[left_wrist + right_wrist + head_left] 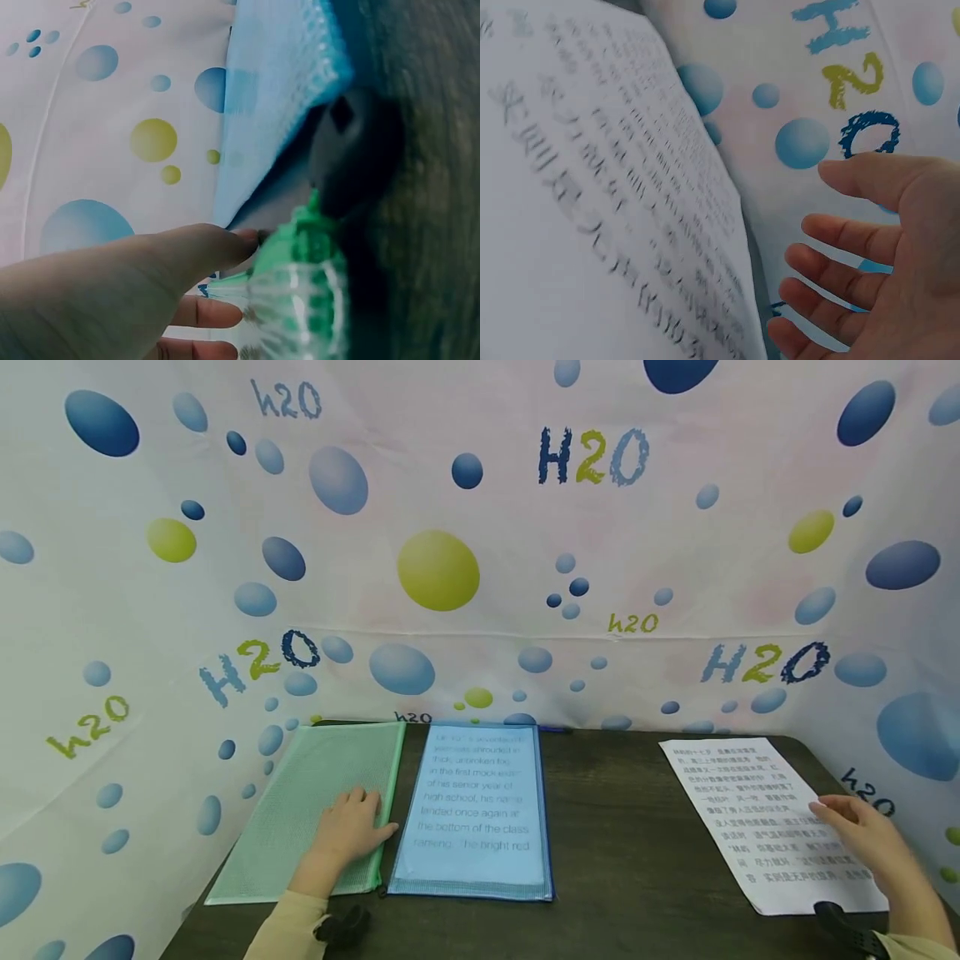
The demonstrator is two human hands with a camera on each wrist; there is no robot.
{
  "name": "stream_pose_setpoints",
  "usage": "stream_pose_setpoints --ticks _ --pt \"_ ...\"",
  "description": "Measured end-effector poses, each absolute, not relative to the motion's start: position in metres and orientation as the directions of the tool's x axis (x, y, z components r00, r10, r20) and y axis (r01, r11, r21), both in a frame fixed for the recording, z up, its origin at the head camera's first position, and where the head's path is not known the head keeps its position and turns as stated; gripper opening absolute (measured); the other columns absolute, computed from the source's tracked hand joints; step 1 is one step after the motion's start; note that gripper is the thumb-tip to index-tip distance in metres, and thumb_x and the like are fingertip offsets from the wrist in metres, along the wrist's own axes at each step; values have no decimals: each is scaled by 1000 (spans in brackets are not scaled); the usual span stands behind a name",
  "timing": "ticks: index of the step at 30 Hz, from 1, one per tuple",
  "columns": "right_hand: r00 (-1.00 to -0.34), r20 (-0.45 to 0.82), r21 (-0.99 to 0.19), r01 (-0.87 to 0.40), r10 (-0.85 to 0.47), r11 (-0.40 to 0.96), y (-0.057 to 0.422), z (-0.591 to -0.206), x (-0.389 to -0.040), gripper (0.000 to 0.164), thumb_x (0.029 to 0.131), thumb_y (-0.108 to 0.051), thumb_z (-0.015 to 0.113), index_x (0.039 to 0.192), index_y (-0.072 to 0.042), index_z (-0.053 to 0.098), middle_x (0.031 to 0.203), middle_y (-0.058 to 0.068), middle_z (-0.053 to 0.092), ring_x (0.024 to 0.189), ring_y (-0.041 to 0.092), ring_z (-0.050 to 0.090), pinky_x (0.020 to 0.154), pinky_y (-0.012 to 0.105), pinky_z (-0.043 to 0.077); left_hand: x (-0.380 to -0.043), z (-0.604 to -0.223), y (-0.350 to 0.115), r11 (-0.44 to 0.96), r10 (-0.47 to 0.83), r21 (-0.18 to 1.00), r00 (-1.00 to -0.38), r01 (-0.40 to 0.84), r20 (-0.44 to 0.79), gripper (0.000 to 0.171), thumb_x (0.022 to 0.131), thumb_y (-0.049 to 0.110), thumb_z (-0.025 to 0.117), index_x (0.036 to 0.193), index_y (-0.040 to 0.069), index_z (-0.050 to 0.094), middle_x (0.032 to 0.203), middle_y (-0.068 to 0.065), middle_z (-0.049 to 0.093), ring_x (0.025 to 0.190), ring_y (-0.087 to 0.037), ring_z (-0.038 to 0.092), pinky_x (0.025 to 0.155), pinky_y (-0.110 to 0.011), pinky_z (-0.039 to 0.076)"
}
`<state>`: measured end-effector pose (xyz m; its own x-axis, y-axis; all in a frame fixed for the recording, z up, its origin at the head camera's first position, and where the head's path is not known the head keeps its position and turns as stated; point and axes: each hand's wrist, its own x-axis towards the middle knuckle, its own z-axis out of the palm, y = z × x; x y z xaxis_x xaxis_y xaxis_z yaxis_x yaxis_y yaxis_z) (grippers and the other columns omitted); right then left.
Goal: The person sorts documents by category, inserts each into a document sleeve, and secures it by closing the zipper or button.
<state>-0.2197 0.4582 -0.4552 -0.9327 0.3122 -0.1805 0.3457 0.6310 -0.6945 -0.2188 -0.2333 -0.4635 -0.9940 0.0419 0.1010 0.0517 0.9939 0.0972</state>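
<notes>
Beside your spread right hand (pixel 876 837), the printed sheet (pixel 761 822) is lying; under your relaxed left hand (pixel 343 835), the green pouch (pixel 318 777); light edge-pinching should avoid creases.

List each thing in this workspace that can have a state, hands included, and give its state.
Green pouch: lying flat; zip open or shut unclear
Blue pouch: lying flat, page showing through; zip unclear
Page: printed, under the blue cover
White sheet: printed, uncovered
Left hand: resting on green pouch
Right hand: relaxed, at white sheet's right edge
</notes>
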Motion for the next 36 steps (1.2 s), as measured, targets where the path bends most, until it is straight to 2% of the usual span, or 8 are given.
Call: stream_pose_setpoints --ticks 5,12,16,21,26,30,34,36 --pt "-913 -199 -632 397 355 666 464 -467 -222 81 98 -46 46 140 18 21 139 44 24 121 56 33 95 64 35 -218 -463 -235 989 32 139 -996 43 80 28 84 35 72 89 12 55 96 -10 55 89 -33 53 64 -49 47" --pt "-923 -172 -458 384 344 802 469 -471 -222 79 94 -43 55 134 20 29 133 48 27 116 63 34 90 65 38 -220 -462 -236 981 -16 196 -998 -4 64 24 84 33 70 86 14 56 101 -11 54 93 -33 50 66 -52 45" --pt "-903 -213 -396 429 374 812 468 -472 -222 89 89 -43 63 139 17 22 132 49 25 116 67 29 94 71 33 -220 -462 -235 978 -38 206 -997 -24 63 25 84 35 70 84 14 56 100 -11 54 94 -34 49 69 -54 44" --pt "-831 -290 -351 554 475 755 459 -470 -222 98 84 -34 69 146 12 9 136 47 17 123 67 19 104 74 22 -220 -462 -236 978 -52 206 -997 -40 57 27 83 36 70 84 14 56 101 -11 54 97 -37 50 72 -57 44" --pt "-800 -309 -353 599 515 719 456 -469 -222 102 83 -29 71 147 11 3 137 49 11 125 67 17 105 73 22 -220 -463 -238 975 -55 221 -996 -39 66 26 84 35 70 83 14 56 102 -11 55 100 -39 50 75 -60 43" --pt "-809 -295 -398 588 509 704 459 -471 -223 113 78 -28 77 148 9 -2 137 51 5 126 69 14 105 77 18 -220 -462 -238 972 -53 234 -996 -33 76 24 84 34 71 82 15 56 102 -11 56 98 -38 51 75 -60 43" --pt "-847 -252 -455 530 467 716 464 -473 -223 124 72 -31 83 148 8 -7 135 56 3 124 72 14 99 76 27 -220 -463 -235 978 -63 205 -995 -45 82 26 83 34 70 83 12 56 100 -12 56 96 -39 51 74 -59 44" --pt "-858 -241 -480 511 453 713 466 -474 -223 130 69 -34 86 148 8 -8 135 56 3 121 71 16 94 73 33 -219 -464 -232 982 -66 184 -994 -49 90 30 82 35 70 87 7 58 100 -16 56 95 -41 52 73 -59 45"
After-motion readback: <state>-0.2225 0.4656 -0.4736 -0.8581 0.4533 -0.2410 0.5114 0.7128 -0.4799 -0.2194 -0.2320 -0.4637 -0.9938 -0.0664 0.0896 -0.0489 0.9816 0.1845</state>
